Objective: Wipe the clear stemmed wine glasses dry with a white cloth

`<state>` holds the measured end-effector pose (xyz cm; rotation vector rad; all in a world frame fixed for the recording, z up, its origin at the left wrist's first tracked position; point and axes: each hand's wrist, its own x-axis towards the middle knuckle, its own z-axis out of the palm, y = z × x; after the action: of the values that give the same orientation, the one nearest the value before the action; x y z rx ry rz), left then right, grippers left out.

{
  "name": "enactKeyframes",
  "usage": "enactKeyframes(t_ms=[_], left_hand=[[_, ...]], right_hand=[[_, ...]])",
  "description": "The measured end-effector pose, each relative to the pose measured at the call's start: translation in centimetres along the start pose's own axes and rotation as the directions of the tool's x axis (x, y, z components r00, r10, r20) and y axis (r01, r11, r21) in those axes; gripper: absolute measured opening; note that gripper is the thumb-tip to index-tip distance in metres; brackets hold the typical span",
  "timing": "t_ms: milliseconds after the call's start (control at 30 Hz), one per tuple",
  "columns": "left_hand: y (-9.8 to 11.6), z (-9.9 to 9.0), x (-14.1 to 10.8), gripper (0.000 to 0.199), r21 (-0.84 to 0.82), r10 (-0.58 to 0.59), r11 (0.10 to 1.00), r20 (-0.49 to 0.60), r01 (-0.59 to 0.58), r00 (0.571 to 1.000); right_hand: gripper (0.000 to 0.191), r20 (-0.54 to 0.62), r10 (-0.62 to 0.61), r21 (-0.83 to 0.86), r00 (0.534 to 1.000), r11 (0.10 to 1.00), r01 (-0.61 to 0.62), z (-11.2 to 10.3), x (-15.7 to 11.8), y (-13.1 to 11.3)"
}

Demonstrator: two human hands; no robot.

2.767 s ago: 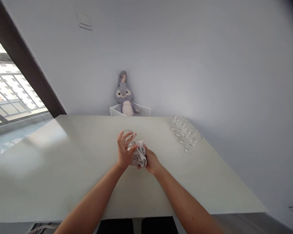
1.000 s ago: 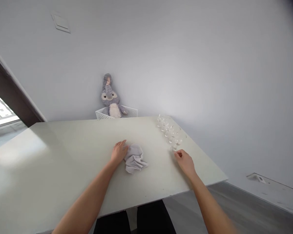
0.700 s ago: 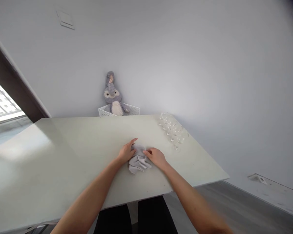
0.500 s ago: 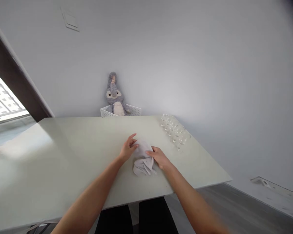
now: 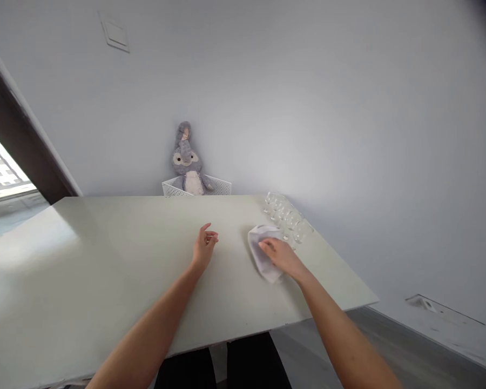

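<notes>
A pale grey cloth (image 5: 263,256) is gripped by my right hand (image 5: 281,255), thumb on its near face. It hangs spread out over the right part of the white table (image 5: 125,270), slightly blurred by motion. Just beyond it stand several clear stemmed glasses (image 5: 289,219), some partly hidden behind the cloth and hand. My left hand (image 5: 204,246) is apart from the cloth, over the middle of the table. Its fingers are loosely curled and spaced, with nothing in them.
Behind the table's far edge, a grey plush toy (image 5: 188,162) sits in a white perforated basket (image 5: 222,187) against the wall. The glasses stand close to the table's right edge. A window (image 5: 2,167) with a dark frame is at the left.
My left hand has let go of the cloth and moved left. My right hand has carried the cloth to the right, towards the glasses, and it has opened out from a bunched shape.
</notes>
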<state>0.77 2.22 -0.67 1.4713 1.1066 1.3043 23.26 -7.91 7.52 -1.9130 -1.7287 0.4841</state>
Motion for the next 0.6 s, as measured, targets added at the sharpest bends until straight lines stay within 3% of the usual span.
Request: enactKeyframes(t_ms=[33,133,233,300,500,600], left_hand=[[0.0,-0.1,0.0,0.043,0.006,0.001,1.0,-0.007,-0.001,1.0],[0.0,-0.3,0.2,0.042,0.011,-0.002,1.0,-0.039,0.002,0.999],[0.4,-0.3,0.1,0.04,-0.006,-0.012,1.0,-0.066,0.012,0.998],[1.3,-0.2,-0.1,0.038,-0.034,-0.004,0.999,-0.078,0.002,0.997],[7.9,-0.1,-1.7,0.036,-0.185,0.045,0.981,-0.098,-0.063,0.994],[11.0,-0.9,-3.8,0.035,-0.139,0.083,0.986,-0.056,-0.09,0.995]], right_hand=[[0.037,0.043,-0.002,-0.097,0.999,0.995,0.006,1.0,0.3,0.3],[0.041,0.029,-0.088,-0.304,0.996,0.948,0.093,3.9,0.3,2.1],[0.052,0.146,-0.212,-0.38,0.966,0.89,0.253,5.9,0.2,4.2],[0.06,0.235,-0.212,-0.405,0.949,0.866,0.294,6.7,0.7,5.2],[0.063,0.293,-0.135,-0.479,0.947,0.836,0.268,8.1,6.5,5.7],[0.06,0.286,-0.09,-0.506,0.954,0.831,0.23,8.8,10.3,5.1]])
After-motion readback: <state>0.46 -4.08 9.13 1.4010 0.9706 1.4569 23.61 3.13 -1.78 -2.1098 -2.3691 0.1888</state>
